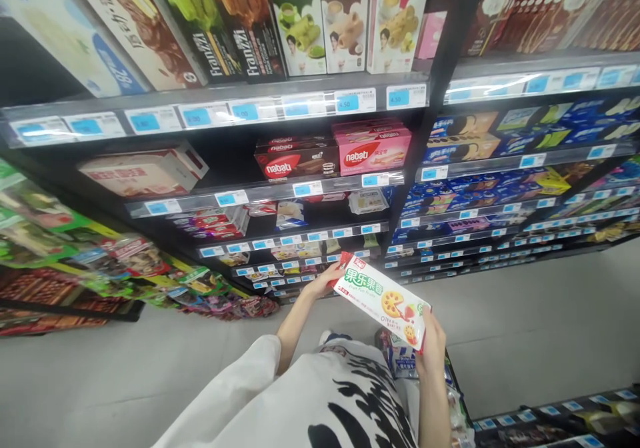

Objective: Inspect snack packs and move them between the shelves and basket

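Black shop shelving [273,193] stands over a grey floor [520,328]. Between the left hand [325,283] and the right hand [433,343], each closed on one end of it, the white biscuit packet [383,301] slants down toward the right, printed face up, its ends partly covered; below it, packaged goods [401,361] are half hidden and hard to identify, while top-row boxes [347,28] are cut off above.

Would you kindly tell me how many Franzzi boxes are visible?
2: the green-pictured box and, just right of it, the brown-pictured box, both on the upper shelf. Others may be hidden behind.
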The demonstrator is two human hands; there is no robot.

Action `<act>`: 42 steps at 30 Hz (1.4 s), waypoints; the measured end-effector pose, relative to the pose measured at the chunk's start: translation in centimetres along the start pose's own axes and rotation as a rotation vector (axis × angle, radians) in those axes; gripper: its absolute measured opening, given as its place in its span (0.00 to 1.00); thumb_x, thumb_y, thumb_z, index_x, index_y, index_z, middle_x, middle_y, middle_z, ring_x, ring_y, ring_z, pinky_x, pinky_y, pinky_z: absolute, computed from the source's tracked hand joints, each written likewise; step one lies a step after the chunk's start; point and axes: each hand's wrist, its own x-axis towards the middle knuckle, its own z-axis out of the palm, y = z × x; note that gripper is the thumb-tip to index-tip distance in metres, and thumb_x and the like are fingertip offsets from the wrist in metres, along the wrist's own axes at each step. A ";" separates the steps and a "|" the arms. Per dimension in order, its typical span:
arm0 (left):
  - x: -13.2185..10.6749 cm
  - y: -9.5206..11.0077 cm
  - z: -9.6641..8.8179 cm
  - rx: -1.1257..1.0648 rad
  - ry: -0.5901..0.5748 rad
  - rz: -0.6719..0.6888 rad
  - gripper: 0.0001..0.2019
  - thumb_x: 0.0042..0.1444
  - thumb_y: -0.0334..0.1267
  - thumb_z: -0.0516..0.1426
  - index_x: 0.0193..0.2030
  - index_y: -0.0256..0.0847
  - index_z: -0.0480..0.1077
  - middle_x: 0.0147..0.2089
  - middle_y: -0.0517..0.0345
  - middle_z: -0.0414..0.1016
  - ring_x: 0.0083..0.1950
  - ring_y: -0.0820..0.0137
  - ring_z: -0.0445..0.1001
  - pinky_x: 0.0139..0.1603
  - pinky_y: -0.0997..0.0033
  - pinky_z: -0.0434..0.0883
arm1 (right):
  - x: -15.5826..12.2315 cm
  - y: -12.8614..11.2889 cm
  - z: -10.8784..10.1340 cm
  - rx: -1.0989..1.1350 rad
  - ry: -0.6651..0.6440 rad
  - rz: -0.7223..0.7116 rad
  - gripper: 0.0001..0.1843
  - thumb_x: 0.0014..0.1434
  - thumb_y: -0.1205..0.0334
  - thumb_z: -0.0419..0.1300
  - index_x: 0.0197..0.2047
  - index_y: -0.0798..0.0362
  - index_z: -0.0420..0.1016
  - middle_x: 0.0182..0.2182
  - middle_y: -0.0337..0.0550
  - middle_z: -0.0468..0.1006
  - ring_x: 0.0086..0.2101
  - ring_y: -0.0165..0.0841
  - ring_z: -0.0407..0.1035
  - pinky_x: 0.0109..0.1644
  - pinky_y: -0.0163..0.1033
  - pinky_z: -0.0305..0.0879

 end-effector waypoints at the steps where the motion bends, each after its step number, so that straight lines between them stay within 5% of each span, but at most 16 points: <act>1: -0.1 -0.1 -0.2 -0.007 -0.006 -0.012 0.31 0.48 0.50 0.69 0.54 0.33 0.72 0.45 0.42 0.82 0.41 0.60 0.82 0.40 0.68 0.75 | 0.2 0.0 0.0 -0.001 -0.002 0.015 0.34 0.38 0.40 0.77 0.41 0.57 0.78 0.36 0.51 0.85 0.40 0.49 0.80 0.41 0.47 0.78; 6: -2.2 0.5 -1.9 -0.021 -0.011 -0.083 0.36 0.49 0.54 0.68 0.59 0.34 0.68 0.45 0.40 0.82 0.31 0.62 0.81 0.27 0.70 0.75 | 0.9 0.8 1.5 -0.014 -0.054 0.088 0.32 0.42 0.42 0.75 0.43 0.57 0.79 0.38 0.50 0.85 0.43 0.49 0.80 0.46 0.49 0.78; 11: -6.5 1.6 -4.2 -0.037 0.168 -0.060 0.37 0.47 0.52 0.70 0.60 0.34 0.68 0.43 0.41 0.82 0.30 0.62 0.81 0.24 0.70 0.75 | 1.3 2.6 5.0 0.043 -0.192 0.218 0.31 0.47 0.44 0.73 0.50 0.55 0.80 0.44 0.47 0.84 0.50 0.46 0.77 0.53 0.49 0.76; 16: -10.6 1.5 -6.3 -0.103 0.441 0.056 0.36 0.44 0.50 0.70 0.56 0.31 0.71 0.41 0.41 0.83 0.32 0.59 0.81 0.27 0.68 0.76 | 1.2 4.0 9.5 0.018 -0.318 0.335 0.27 0.53 0.44 0.70 0.51 0.51 0.80 0.50 0.44 0.82 0.49 0.42 0.77 0.49 0.44 0.76; 21: -13.1 2.5 -8.0 -0.180 0.614 0.184 0.32 0.40 0.48 0.72 0.50 0.31 0.75 0.42 0.42 0.83 0.37 0.59 0.83 0.38 0.68 0.77 | 1.0 5.2 14.3 -0.032 -0.364 0.303 0.25 0.53 0.46 0.69 0.50 0.51 0.80 0.48 0.43 0.83 0.46 0.38 0.77 0.44 0.40 0.76; 27: -14.2 6.0 -11.1 -0.229 0.726 0.286 0.35 0.38 0.45 0.73 0.53 0.32 0.72 0.41 0.43 0.83 0.40 0.57 0.83 0.37 0.68 0.77 | 1.4 7.9 18.7 -0.039 -0.433 0.322 0.17 0.48 0.51 0.70 0.39 0.50 0.78 0.41 0.41 0.84 0.39 0.37 0.78 0.39 0.40 0.75; 32: -14.6 9.3 -13.3 -0.251 0.702 0.400 0.36 0.42 0.41 0.71 0.59 0.32 0.69 0.45 0.43 0.82 0.44 0.53 0.82 0.39 0.62 0.80 | 0.0 10.3 21.1 -0.158 -0.546 0.354 0.24 0.48 0.53 0.69 0.47 0.53 0.78 0.50 0.50 0.82 0.39 0.35 0.79 0.42 0.38 0.75; 42: -15.8 15.9 -17.4 -0.316 0.753 0.554 0.28 0.52 0.41 0.66 0.59 0.34 0.69 0.49 0.44 0.82 0.49 0.54 0.82 0.43 0.57 0.82 | -1.2 15.1 24.3 -0.212 -0.466 0.342 0.21 0.47 0.56 0.69 0.44 0.54 0.77 0.47 0.48 0.83 0.37 0.34 0.78 0.41 0.39 0.74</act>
